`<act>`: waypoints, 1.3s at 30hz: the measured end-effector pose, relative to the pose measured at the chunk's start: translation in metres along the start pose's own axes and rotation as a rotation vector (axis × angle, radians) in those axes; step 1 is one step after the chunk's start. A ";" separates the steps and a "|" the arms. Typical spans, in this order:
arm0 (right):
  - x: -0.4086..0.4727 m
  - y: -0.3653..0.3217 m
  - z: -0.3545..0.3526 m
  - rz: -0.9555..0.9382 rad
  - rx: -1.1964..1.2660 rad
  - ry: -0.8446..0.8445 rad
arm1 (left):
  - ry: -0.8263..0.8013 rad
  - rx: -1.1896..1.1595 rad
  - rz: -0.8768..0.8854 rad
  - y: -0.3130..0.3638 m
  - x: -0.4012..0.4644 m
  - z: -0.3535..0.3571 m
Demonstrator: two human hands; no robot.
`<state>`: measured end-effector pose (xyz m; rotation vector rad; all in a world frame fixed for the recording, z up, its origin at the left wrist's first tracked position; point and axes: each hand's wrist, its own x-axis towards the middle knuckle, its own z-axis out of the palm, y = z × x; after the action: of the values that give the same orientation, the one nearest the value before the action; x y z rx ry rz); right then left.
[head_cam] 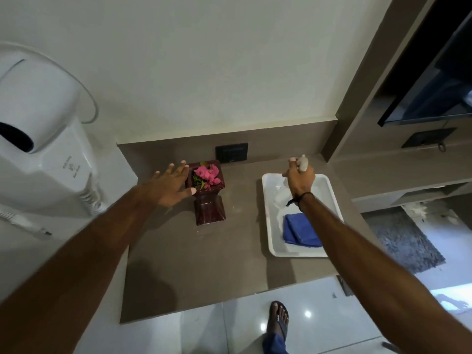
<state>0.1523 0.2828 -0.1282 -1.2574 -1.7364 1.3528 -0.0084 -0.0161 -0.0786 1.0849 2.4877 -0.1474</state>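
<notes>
A dark red stone vase [209, 205] with pink flowers [207, 175] stands on the brown counter [194, 264]. My left hand [169, 186] is spread beside the vase's upper left edge, thumb near its rim, fingers straight. To the right lies a white tray [272, 226] holding a folded blue cloth [298, 232]. Over the tray's far end my right hand [301, 178] grips a clear spray bottle [282, 195], whose white nozzle [303, 162] sticks up above the fingers. My right forearm hides part of the cloth.
A white wall-mounted hair dryer [38, 149] with a coiled cord hangs at the left. A black socket plate [231, 152] sits behind the vase. Shelving with a dark screen [434, 85] rises on the right. Below, glossy floor tiles, a grey rug [406, 241] and my sandalled foot [278, 320].
</notes>
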 end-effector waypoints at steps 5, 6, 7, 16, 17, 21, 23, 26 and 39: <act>0.026 0.017 0.001 -0.008 -0.043 -0.075 | 0.001 0.004 -0.014 -0.006 0.009 0.006; 0.027 0.021 0.001 -0.017 -0.067 -0.099 | 0.003 0.002 -0.018 -0.007 0.009 0.007; 0.028 0.025 0.001 -0.032 -0.094 -0.122 | 0.005 -0.001 -0.020 -0.007 0.010 0.009; 0.006 0.064 -0.050 0.133 -0.450 -0.320 | -0.001 -0.003 -0.011 -0.004 0.007 0.004; 0.002 0.076 -0.060 0.165 -0.557 -0.325 | -0.003 -0.011 -0.012 -0.003 0.006 0.003; -0.016 0.101 -0.080 0.222 -0.856 -0.342 | 0.001 -0.025 0.007 -0.001 0.003 0.001; -0.018 0.101 -0.078 0.252 -0.902 -0.356 | 0.001 -0.029 0.010 0.000 0.002 0.000; -0.018 0.099 -0.075 0.355 -0.802 -0.347 | 0.002 -0.024 0.009 0.000 0.002 -0.001; -0.084 0.027 -0.046 0.365 -0.065 -0.145 | 0.045 -0.104 0.057 0.006 -0.003 -0.024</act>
<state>0.2321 0.2239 -0.1321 -1.6066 -1.7143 1.6383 -0.0098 -0.0076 -0.0546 1.1253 2.4705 0.0233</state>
